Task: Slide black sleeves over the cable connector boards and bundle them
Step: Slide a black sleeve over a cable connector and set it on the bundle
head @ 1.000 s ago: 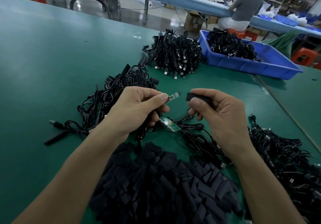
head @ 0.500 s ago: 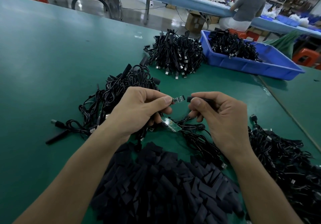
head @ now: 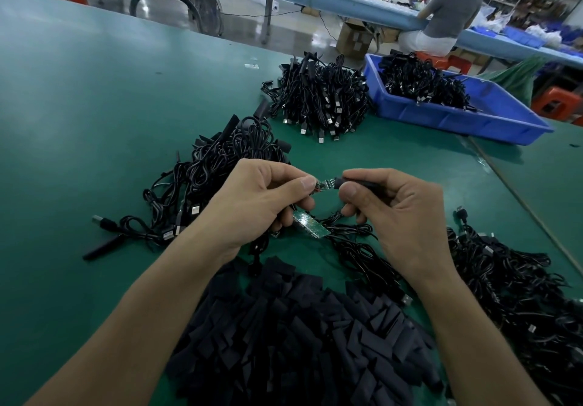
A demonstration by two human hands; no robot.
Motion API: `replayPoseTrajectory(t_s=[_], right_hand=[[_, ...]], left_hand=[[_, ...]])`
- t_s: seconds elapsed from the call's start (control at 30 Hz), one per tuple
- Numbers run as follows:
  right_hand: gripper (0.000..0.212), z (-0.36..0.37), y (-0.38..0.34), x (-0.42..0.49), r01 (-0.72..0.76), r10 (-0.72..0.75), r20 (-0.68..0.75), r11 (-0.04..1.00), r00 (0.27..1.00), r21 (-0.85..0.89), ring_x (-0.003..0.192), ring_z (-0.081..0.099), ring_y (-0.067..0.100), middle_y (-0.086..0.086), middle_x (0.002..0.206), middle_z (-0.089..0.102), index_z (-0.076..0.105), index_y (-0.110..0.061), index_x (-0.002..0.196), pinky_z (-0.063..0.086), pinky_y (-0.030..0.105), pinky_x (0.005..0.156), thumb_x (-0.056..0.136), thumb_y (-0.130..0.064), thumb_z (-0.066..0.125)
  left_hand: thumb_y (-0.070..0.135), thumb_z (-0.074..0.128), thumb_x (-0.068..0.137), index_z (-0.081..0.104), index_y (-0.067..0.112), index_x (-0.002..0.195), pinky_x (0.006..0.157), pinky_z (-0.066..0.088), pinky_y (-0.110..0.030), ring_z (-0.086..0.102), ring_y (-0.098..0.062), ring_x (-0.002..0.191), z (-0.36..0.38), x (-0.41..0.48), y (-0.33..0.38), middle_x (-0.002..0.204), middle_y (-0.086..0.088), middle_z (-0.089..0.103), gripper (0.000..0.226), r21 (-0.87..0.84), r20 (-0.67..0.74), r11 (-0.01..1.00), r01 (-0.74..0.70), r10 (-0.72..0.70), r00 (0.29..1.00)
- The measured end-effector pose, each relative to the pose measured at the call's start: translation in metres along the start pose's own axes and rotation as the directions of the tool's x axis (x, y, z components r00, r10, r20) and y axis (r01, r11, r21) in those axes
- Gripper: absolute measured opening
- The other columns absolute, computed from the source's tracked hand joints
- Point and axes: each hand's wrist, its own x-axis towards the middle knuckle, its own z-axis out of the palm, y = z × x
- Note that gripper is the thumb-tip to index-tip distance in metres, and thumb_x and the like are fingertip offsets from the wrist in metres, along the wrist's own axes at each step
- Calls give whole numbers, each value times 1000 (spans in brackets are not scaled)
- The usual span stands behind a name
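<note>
My left hand [head: 258,200] pinches a small green connector board [head: 325,184] by its cable end, tip pointing right. My right hand [head: 394,210] grips a black sleeve [head: 356,182] whose open mouth touches the board's tip. A second, larger green board [head: 310,224] hangs on its cable below my left fingers. A heap of loose black sleeves [head: 303,336] lies close in front of me. Black cables [head: 359,254] trail from under both hands.
A tangle of sleeved cables [head: 220,166] lies at the left, a bundled pile with USB plugs [head: 318,99] behind, more cables [head: 517,286] at the right. A blue bin [head: 457,115] with cables stands at the back right. A person sits at a far bench.
My hands have come together: the sleeve, earlier a small gap from the board, now meets its tip. Both hands sit slightly lower in the view.
</note>
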Motion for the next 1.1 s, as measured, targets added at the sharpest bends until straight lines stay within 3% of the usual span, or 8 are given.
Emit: replayPoseTrajectory(t_s=[0.17, 0.4, 0.5, 0.63, 0.77, 1.1], right_hand=[[18, -4, -2, 1, -24, 23, 61, 999, 998, 21, 59, 69, 11, 0, 75, 75, 74, -22, 95, 52, 17, 56, 77, -24, 75], [24, -9, -3, 6, -85, 90, 287, 996, 954, -28, 62, 69, 11, 1, 74, 75, 74, -22, 95, 54, 18, 59, 73, -29, 74], [20, -5, 0, 5, -69, 62, 260, 997, 964, 17, 62, 69, 12, 5, 75, 75, 75, -22, 94, 54, 19, 59, 75, -26, 74], [16, -3, 2, 3, -71, 50, 233, 994, 971, 84, 63, 69, 15, 9, 76, 75, 75, -22, 93, 55, 21, 60, 77, -22, 74], [15, -7, 1, 2, -77, 58, 245, 995, 968, 71, 62, 70, 16, 9, 73, 74, 75, -21, 91, 55, 21, 60, 76, -23, 74], [14, -7, 4, 0, -76, 51, 193, 989, 980, 128, 58, 69, 18, 12, 74, 74, 76, -15, 89, 52, 20, 54, 76, -20, 73]], left_hand=[[21, 67, 94, 76, 16, 91, 44, 43, -15, 51, -3, 45, -2, 1, 0, 66, 2, 71, 11, 6, 31, 1000, 18, -18, 999], [19, 68, 94, 75, 15, 92, 45, 42, -15, 53, -2, 48, -3, 0, -1, 69, 1, 74, 8, 66, 104, 997, 37, -44, 994], [19, 72, 90, 67, 14, 98, 44, 42, -16, 55, -4, 48, -4, 1, -1, 71, -3, 75, 11, 19, 75, 999, 35, -37, 997], [20, 75, 88, 61, 13, 90, 44, 42, -16, 55, -6, 48, -3, 2, -3, 74, -7, 76, 15, 21, 82, 1000, 3, -4, 997], [33, 76, 76, 60, 13, 88, 44, 42, -17, 56, -6, 48, -2, 1, -3, 74, -6, 76, 28, 36, 111, 999, 4, -8, 994], [10, 75, 88, 73, 13, 89, 53, 50, -18, 63, -11, 61, -8, 3, -3, 78, -12, 76, 4, 37, 130, 999, -1, -3, 992]])
